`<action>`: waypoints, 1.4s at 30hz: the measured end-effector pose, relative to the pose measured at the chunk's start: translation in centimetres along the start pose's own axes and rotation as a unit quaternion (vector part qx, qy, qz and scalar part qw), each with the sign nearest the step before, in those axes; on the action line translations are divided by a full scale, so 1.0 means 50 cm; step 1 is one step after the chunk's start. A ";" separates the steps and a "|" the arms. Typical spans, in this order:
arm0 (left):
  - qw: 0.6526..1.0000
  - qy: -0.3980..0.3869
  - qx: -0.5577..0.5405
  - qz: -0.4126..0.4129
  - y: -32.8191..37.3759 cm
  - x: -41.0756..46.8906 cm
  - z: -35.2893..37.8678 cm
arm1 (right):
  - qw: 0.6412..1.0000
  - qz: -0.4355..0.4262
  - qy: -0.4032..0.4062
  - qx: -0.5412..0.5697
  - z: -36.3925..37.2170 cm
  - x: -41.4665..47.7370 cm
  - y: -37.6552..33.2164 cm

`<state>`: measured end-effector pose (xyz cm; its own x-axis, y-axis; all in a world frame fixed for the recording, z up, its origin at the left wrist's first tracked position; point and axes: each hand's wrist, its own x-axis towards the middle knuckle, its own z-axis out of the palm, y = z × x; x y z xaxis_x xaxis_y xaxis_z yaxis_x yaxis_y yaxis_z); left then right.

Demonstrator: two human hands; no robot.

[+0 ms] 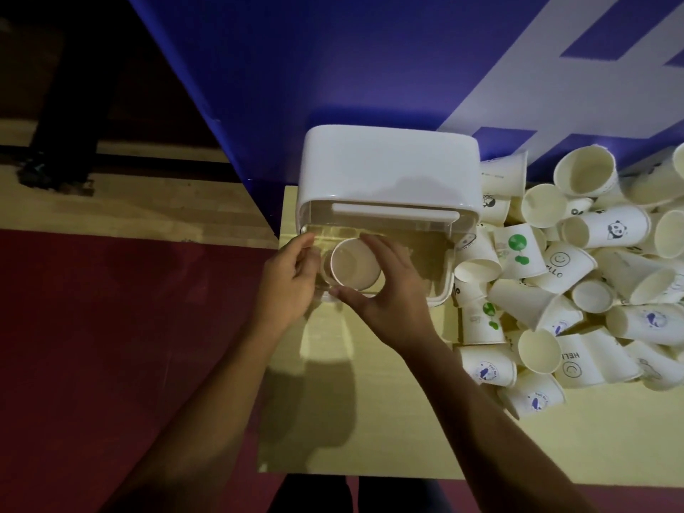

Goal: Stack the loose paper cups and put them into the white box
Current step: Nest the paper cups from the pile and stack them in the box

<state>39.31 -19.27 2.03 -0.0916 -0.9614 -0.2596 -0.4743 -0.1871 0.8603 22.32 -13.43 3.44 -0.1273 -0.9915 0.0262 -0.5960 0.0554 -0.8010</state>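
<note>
cups point(354, 267) in half-closed right grip point(386, 290)

Box point(388, 164) on table point(388, 420); cup pile point(577, 290) to its right; single cup point(355, 266) seemingly inside.

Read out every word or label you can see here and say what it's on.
"ELLO", first letter hidden: smiley cup right of the white box.
"HELL", last letter hidden: front smiley cup.
Ring text on blue-emblem cup: too small to read.
Grey print on green-leaf cup: blurred.
Held cup in right hand: no print visible.
</note>
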 end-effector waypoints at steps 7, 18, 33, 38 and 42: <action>0.998 -0.008 -0.009 0.059 -0.030 0.006 0.007 | 0.998 0.005 -0.032 -0.060 0.047 0.039 0.034; 0.988 -0.065 0.104 0.096 -0.052 0.032 0.011 | 0.991 0.037 -0.074 -0.107 0.099 0.062 0.052; 0.980 -0.116 0.140 0.077 -0.047 0.040 0.017 | 0.991 0.081 -0.067 -0.087 0.095 0.046 0.054; 0.980 -0.057 0.129 0.139 -0.030 0.009 0.001 | 0.991 0.101 -0.051 -0.069 0.036 0.007 0.038; 0.977 -0.026 0.108 0.183 0.029 -0.045 0.009 | 0.989 0.116 -0.031 -0.089 -0.061 -0.066 0.042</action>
<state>38.46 -17.26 3.66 -0.3313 -0.9433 0.0219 -0.5747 0.2202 0.7882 19.05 -9.68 3.51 -0.2323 -0.9544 -0.1874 -0.6866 0.2974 -0.6634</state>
